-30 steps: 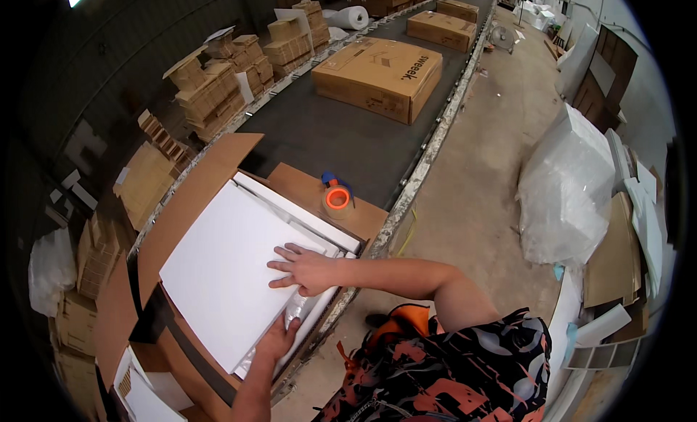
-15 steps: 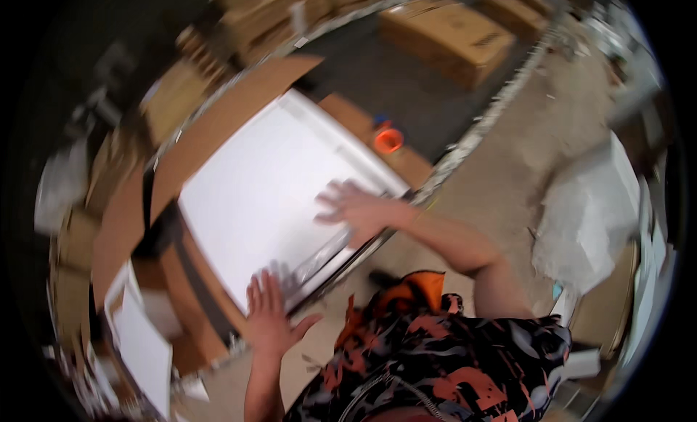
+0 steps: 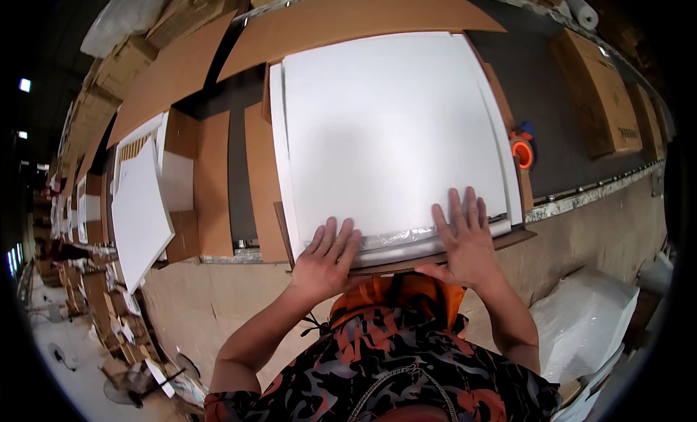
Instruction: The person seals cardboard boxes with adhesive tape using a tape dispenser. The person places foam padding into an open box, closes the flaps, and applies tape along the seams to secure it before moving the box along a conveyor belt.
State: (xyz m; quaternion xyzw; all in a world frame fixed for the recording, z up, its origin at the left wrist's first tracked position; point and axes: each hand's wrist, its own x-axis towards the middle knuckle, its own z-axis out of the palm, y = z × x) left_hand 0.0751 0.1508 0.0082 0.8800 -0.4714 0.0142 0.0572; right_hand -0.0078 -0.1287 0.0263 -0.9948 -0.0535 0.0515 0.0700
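A large white panel [image 3: 392, 124] lies flat in an open cardboard box [image 3: 265, 179] in front of me. My left hand [image 3: 327, 258] rests near the panel's front left corner, fingers stretched over the edge. Toward the front right, my right hand [image 3: 466, 240] lies with fingers spread on the panel and its thumb out toward the box's front edge. Between the hands, a strip of clear plastic wrap [image 3: 396, 238] shows along the panel's front edge, with a pale rolled or wrapped edge below it. Neither hand grips anything.
An orange and blue tape dispenser [image 3: 523, 153] sits right of the box on the dark conveyor [image 3: 501, 51]. Closed cartons [image 3: 599, 95] stand farther right. At left, another open box holds white parts and a tilted white board [image 3: 141, 215]. Plastic-wrapped material [image 3: 588, 320] lies at lower right.
The view has turned, so the box now sits squarely ahead. My right hand has moved from over the panel to its front edge; my left hand now rests on the front left edge.
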